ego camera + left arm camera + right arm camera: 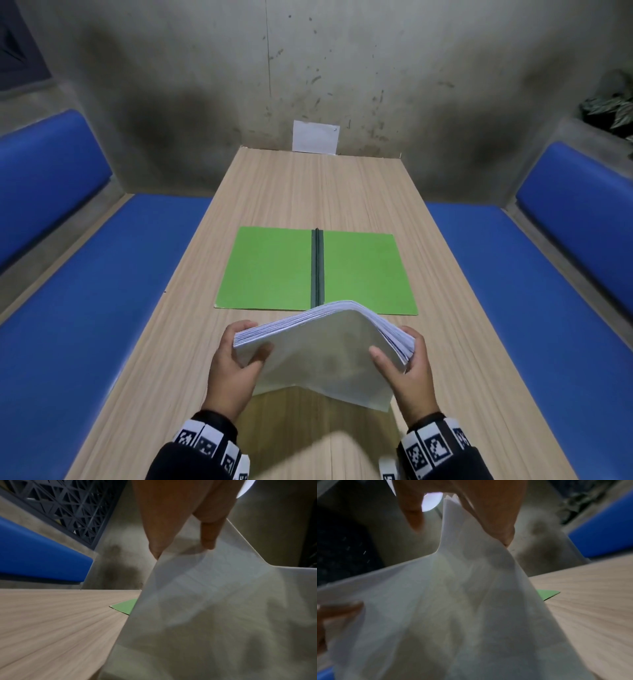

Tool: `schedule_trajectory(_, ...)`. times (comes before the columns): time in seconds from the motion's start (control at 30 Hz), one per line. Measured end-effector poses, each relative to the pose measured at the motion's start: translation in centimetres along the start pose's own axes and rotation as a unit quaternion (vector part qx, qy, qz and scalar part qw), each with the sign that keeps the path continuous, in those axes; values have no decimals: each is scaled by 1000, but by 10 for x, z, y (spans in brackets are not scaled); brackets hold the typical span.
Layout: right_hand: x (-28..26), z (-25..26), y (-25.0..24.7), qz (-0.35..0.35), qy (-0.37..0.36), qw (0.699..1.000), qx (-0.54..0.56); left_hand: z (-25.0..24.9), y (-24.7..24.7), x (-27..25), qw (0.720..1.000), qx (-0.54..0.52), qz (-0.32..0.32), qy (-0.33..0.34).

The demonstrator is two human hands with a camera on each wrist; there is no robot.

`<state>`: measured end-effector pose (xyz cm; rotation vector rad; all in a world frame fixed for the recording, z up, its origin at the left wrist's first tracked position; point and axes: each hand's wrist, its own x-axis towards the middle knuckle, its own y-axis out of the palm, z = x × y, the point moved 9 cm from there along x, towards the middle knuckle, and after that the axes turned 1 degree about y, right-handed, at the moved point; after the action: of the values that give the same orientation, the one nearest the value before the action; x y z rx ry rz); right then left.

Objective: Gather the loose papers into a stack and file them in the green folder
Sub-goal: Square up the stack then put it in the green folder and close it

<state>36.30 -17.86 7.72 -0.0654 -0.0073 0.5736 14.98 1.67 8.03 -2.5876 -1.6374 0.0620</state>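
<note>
White papers (pixel 325 346), gripped at both side edges by the left hand (pixel 233 370) and right hand (pixel 407 373), hide the green folder's (pixel 274 267) near edge at frame centre; wrist views blur.

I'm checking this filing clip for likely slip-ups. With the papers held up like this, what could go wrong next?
1. The paper stack is lifted and bowed, gripped only at its side edges by the left hand and right hand; its sheets already fan at the edges, so some may slide out.
2. The green folder lies open and flat on the table; a stack set down crooked could overhang its edges or cover the dark spine.
</note>
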Motion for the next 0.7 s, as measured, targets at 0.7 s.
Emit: schedule_trajectory(0.7,-13,-10,-6,-16,81,996,-30,38,-3,-9,993,-64,11,-100)
